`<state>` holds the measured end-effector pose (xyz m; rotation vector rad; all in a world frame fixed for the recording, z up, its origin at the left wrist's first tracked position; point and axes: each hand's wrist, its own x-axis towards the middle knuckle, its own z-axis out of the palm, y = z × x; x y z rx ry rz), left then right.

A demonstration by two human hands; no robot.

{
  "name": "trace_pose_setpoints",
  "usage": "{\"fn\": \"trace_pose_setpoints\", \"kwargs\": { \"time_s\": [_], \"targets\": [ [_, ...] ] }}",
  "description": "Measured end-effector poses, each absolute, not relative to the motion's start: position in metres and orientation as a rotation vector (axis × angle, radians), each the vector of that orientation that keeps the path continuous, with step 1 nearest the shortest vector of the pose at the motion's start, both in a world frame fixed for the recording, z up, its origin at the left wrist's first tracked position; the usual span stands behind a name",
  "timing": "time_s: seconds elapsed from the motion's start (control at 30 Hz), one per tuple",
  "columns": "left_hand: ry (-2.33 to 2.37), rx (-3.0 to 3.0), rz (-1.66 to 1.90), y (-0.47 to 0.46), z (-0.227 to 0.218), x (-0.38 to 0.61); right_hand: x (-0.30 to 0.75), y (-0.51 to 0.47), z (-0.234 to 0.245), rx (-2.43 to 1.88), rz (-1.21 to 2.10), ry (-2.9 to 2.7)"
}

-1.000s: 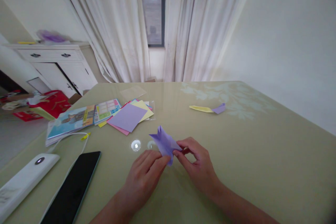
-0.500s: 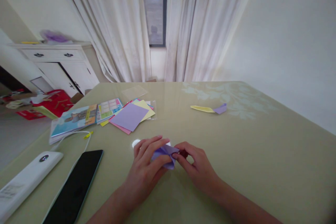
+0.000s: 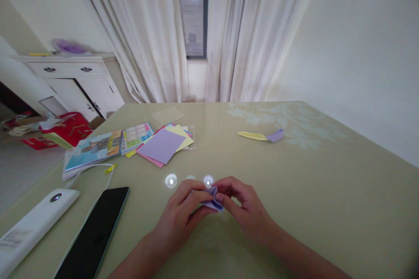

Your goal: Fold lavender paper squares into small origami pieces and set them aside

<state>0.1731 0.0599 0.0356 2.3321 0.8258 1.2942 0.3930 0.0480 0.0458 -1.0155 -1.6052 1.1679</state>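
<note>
A small folded purple paper (image 3: 212, 198) sits between both my hands, low over the olive-green table (image 3: 310, 192). My left hand (image 3: 183, 216) pinches its left side, fingers curled over it. My right hand (image 3: 244, 209) pinches its right edge with thumb and forefinger. Most of the paper is hidden under my fingers.
A stack of coloured paper sheets (image 3: 162, 144) and booklets (image 3: 94, 148) lie at the left back. A black tablet (image 3: 93, 235) and a white power bank (image 3: 32, 222) with a cable rest near the front left. A yellow and purple folded piece (image 3: 260, 136) lies further back.
The purple paper stood up open a second ago; it is now folded down flat and small, with both hands closed tighter over it.
</note>
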Motion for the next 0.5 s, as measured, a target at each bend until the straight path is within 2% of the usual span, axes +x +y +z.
{"fn": "trace_pose_setpoints", "kwargs": {
  "time_s": [0.17, 0.5],
  "targets": [
    [0.911, 2.129, 1.431, 0.0567, 0.0399, 0.1810, 0.3938, 0.0451, 0.0446, -0.923, 1.131, -1.502],
    [0.971, 2.002, 1.431, 0.0518, 0.0454, 0.1769, 0.3943, 0.0468, 0.0422, -0.811, 1.180, -1.506]
  ]
}}
